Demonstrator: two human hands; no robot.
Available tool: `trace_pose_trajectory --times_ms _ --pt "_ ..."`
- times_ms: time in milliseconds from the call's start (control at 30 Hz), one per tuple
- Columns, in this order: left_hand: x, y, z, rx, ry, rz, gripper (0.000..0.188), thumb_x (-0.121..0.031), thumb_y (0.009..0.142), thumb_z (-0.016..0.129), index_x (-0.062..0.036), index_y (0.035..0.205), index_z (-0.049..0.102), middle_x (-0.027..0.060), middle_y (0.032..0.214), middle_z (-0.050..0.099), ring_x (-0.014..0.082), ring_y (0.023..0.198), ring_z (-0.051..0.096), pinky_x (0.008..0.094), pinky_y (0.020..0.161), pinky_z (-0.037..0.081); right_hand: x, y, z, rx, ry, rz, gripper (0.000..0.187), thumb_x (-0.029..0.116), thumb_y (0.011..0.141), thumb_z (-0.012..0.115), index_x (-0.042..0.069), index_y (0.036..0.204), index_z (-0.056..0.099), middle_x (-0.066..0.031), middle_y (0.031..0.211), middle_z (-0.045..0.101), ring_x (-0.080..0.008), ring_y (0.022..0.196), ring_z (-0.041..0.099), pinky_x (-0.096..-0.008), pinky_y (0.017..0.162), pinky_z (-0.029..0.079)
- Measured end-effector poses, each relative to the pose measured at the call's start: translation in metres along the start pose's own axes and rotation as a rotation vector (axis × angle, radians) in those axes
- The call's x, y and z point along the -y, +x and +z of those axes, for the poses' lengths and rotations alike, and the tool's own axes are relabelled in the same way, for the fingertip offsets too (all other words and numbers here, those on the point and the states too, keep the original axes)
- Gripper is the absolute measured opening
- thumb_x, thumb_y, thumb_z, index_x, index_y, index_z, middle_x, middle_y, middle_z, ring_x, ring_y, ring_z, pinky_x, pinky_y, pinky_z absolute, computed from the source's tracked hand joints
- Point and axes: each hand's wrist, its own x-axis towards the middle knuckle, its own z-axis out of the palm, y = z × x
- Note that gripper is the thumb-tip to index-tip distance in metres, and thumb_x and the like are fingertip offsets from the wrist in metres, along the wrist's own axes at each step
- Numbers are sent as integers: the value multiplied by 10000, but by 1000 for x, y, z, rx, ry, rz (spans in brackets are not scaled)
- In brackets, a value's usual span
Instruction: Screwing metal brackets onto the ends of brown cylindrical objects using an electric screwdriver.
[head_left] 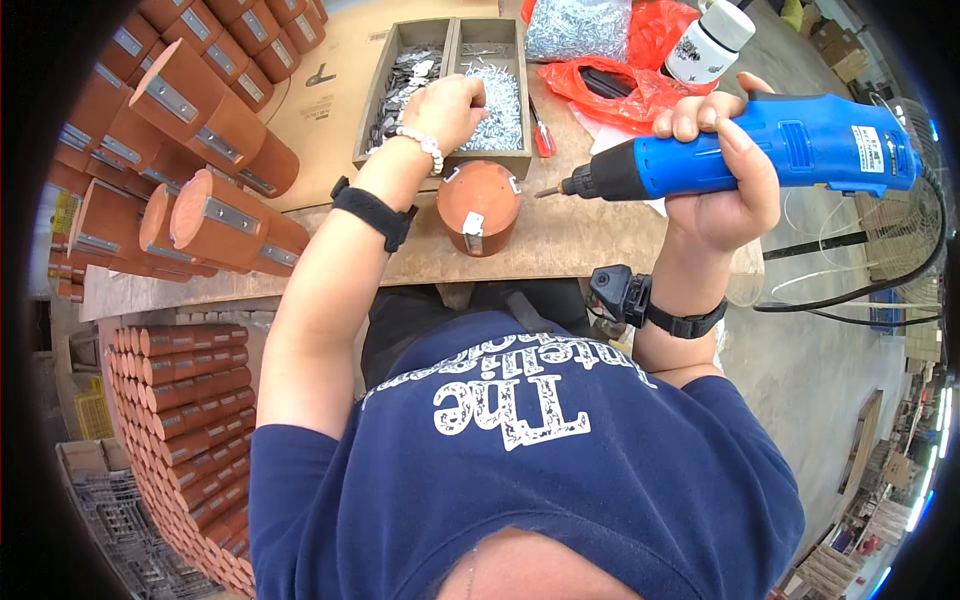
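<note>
- Screwdriver (790, 140), electric, blue and black, upper right of the frame; gripped by the right hand (738, 200), fingers wrapped around its body; bit pointing left;
- Left hand (448, 112), top centre; curled, above the screws (505, 110) in the right compartment of a wooden tray (510, 163); fingertips hidden, so whether it holds anything cannot be told;
- Cylinder (480, 200), reddish-brown, centre of the frame; on the table (600, 245) just below the tray, small metal pieces at its top rim; screwdriver bit just beside it;
- Grey metal pieces (412, 75), left compartment;
- Similar cylinders (235, 225), stacked, upper left.
</note>
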Motion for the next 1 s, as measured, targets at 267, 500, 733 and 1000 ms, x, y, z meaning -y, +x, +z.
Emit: trace_pose_trajectory --times_ms 267,500,733,1000 --pt "6 -2 0 85 -38 -137 230 -288 703 619 -67 765 602 127 788 596 276 777 569 360 687 445 6 -3 3 -10 -64 -57 450 78 711 444 -23 1135 331 -109 764 499 -218 686 491 -389 657 413" --pt "3 -7 -5 3 -179 -130 146 -143 665 659 -28 731 598 109 684 592 192 642 576 288 620 454 5 1 6 -13 24 -25 446 78 709 446 -21 1130 336 -110 764 499 -220 693 490 -392 661 411" --pt "4 -8 -4 5 -214 -174 130 -113 633 669 -51 720 597 126 745 604 260 732 583 338 677 453 7 2 10 -37 75 -37 352 8 710 509 14 1045 399 -110 720 514 -222 640 541 -378 599 464" --pt "-1 -14 -10 19 -313 -142 114 -89 658 649 -17 709 578 76 653 584 133 626 553 262 593 444 5 4 8 39 4 -67 450 77 718 454 -19 1137 322 -106 769 497 -217 690 492 -392 657 412"
